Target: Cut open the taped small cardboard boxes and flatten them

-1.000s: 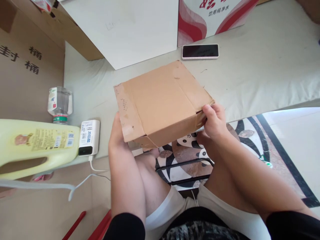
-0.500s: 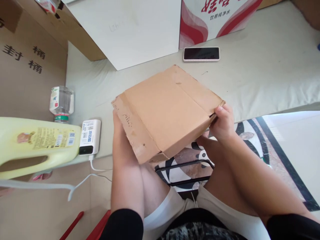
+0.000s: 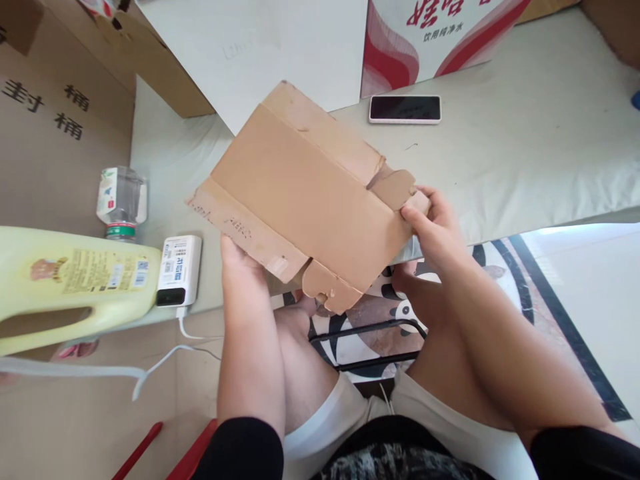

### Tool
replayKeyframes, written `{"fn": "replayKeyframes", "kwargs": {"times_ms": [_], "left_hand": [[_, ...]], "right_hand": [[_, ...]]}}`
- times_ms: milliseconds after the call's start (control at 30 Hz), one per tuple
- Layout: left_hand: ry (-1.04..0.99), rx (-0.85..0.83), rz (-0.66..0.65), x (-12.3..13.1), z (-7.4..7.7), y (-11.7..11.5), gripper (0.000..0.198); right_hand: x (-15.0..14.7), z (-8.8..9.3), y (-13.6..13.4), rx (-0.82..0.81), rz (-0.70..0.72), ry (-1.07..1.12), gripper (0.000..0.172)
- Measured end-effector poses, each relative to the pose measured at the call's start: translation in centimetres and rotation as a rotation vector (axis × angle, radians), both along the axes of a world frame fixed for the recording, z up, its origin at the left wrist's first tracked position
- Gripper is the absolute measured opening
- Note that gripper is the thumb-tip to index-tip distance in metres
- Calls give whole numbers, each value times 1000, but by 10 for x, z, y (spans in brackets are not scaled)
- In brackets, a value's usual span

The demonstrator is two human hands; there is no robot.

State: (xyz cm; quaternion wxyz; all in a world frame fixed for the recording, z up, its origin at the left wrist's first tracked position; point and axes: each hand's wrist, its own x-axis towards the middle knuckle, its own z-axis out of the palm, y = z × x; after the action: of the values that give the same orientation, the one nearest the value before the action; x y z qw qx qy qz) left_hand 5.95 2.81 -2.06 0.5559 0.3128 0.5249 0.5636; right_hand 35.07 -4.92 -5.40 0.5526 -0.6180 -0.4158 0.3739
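A brown cardboard box [image 3: 310, 193], partly unfolded, is held up over my knees and the edge of the cloth-covered surface. Its flaps and tabs stick out at the near and right sides. My right hand [image 3: 433, 217] pinches its right end, thumb on top by a cut tab. Under the left edge is my left hand [image 3: 240, 253], its fingers mostly hidden behind the card. Small dark printed marks run along the left flap.
Behind the box stand a white box [image 3: 270, 53] and a red-and-white water carton [image 3: 430, 40]. A phone [image 3: 405, 109] lies on the cloth [image 3: 525, 147]. At left are a power bank [image 3: 179, 270] with a cable, a yellow jug [image 3: 75, 287] and a clear bottle [image 3: 121, 197].
The box has opened out flatter and shifted up and left. Side tabs now stick out from it. My right hand grips the loosened right end.
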Motion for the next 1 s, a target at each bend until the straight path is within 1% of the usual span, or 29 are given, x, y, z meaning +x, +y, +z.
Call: {"fn": "replayKeyframes", "kwargs": {"times_ms": [67, 100, 167, 200, 233, 300, 333, 400, 500, 567, 600, 667, 733, 767, 867, 933, 1000], "left_hand": [[-41, 81, 71, 1, 3, 1, 51], [-67, 111, 73, 1, 5, 2, 53], [-133, 137, 25, 0, 8, 3, 58], [-157, 135, 11, -1, 9, 3, 57], [-167, 126, 5, -1, 9, 3, 50], [-153, 98, 40, -1, 7, 4, 30], [-146, 90, 69, -1, 5, 5, 21], [-173, 90, 97, -1, 3, 7, 14], [-244, 101, 90, 2, 1, 9, 14], [-270, 86, 92, 6, 3, 9, 15], [-287, 83, 95, 7, 6, 9, 17], [-339, 66, 99, 8, 11, 8, 27], [-399, 15, 92, 8, 18, 8, 40], [-420, -23, 79, 6, 20, 7, 43], [-448, -103, 25, 3, 24, 7, 42], [-448, -112, -16, 3, 24, 7, 40], [-440, -106, -32, 4, 23, 7, 37]], "right_hand": [[-1, 0, 1, -19, 21, 83, 41], [-1, 2, 1, -26, 11, 64, 39], [-3, 7, 1, -40, -28, -42, 36], [-4, 10, 1, -38, -56, -80, 36], [-5, 12, 1, -28, -72, -76, 35], [-7, 15, 1, 27, -76, 67, 41], [-9, 15, 0, 48, -52, 167, 45], [-13, 13, -2, 47, 41, 302, 52], [-21, 8, -10, -89, 236, 312, 55], [-27, 7, -15, -179, 262, 326, 53], [-29, 9, -16, -207, 239, 337, 52], [-27, 15, -16, -210, 147, 340, 50], [-15, 23, -14, -182, 58, 308, 48], [-5, 28, -14, -165, 4, 286, 47], [37, 42, -16, -101, -198, 195, 47], [72, 48, -22, -50, -344, 118, 52], [109, 53, -29, -9, -481, 36, 51]]}}
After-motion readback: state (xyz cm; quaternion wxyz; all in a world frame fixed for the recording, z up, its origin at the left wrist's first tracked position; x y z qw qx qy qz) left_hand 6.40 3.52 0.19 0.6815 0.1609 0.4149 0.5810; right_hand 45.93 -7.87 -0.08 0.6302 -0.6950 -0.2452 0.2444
